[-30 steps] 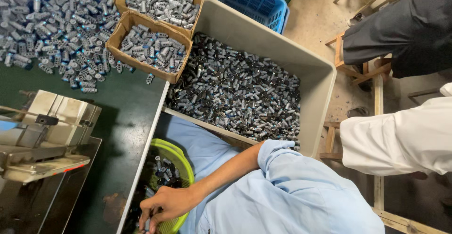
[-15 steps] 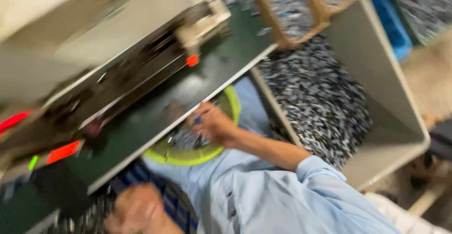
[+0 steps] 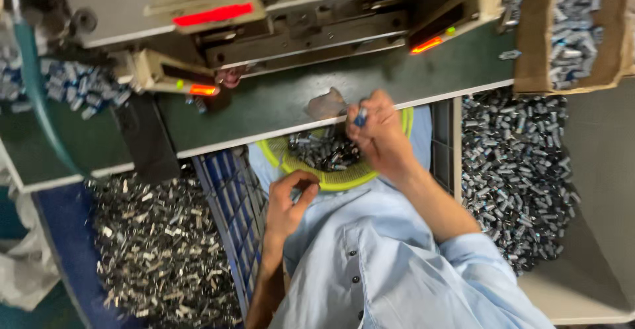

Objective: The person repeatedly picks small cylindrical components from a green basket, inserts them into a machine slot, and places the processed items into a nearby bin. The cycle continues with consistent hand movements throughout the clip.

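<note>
Left hand: the left hand sits nearest the wearer, just short of the yellow-green basket, thumb and fingers curled into a pinch; whether a piece lies between them cannot be told.
Basket: on the lap, half tucked under the green table, part filled with small blue-grey metal pieces.
Right hand: the right hand hovers over the basket's far rim, fingers closed on one small blue piece held upright.
Machine: beyond the basket on the table, a press-like machine with red-lit bars.
Left bin: left of the basket, a blue crate full of dark scrap-like parts.
Right bin: right of the basket, a large tray heaped with pieces.
Progress: judging by the heaps, one piece is in hand and many remain.
</note>
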A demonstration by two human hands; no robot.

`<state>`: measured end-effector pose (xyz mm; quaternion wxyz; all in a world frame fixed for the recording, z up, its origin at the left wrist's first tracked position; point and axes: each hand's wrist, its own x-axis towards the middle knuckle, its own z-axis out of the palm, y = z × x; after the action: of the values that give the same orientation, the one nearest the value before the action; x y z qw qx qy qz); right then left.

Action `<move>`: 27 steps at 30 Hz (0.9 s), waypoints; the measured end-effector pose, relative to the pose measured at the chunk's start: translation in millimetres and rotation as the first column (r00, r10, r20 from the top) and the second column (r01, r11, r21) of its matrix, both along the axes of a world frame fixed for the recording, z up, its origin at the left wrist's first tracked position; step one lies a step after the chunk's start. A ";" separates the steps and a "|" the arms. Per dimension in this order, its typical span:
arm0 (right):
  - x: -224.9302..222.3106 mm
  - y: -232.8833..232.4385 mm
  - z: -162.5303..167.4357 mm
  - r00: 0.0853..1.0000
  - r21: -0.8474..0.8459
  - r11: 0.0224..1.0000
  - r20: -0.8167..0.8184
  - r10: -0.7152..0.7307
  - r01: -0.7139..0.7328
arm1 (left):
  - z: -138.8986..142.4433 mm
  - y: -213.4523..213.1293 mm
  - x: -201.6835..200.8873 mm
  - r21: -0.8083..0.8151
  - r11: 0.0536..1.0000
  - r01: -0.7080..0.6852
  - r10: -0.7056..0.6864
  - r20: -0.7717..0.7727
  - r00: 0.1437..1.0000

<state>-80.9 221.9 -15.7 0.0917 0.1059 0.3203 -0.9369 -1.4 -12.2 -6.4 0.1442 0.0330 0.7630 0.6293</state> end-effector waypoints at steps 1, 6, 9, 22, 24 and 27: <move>-9.1 -3.1 7.1 0.998 0.179 0.983 -0.062 -0.030 0.040 | -3.2 -1.4 -0.6 -0.033 0.999 -0.017 0.016 -0.011 1.000; -94.7 -11.2 52.5 0.667 0.600 0.569 -0.736 0.118 0.562 | -19.8 2.5 -9.2 -0.147 0.987 -0.065 0.069 0.022 0.997; -136.4 -26.5 61.7 0.505 0.587 0.063 -0.741 0.443 0.807 | -22.4 13.9 -13.1 -0.073 0.994 -0.078 0.085 0.098 0.992; -139.3 -20.7 102.0 0.527 0.747 0.218 -0.614 0.587 0.627 | -65.5 102.8 -91.7 -0.808 0.581 -0.103 -0.183 -0.254 0.950; -119.5 -14.7 105.5 0.467 0.624 0.059 -0.642 0.608 0.780 | -60.8 112.4 -101.0 -0.832 0.553 -0.037 -0.262 -0.216 0.941; -70.7 2.9 89.5 0.424 0.639 0.123 -0.630 0.651 0.760 | -57.7 106.6 -88.8 -0.787 0.615 0.051 -0.236 -0.122 0.964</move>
<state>-151.6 224.7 73.8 -0.2411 -0.3680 0.8303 -0.3422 -90.1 94.5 -64.0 0.1116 0.0961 0.9649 0.2175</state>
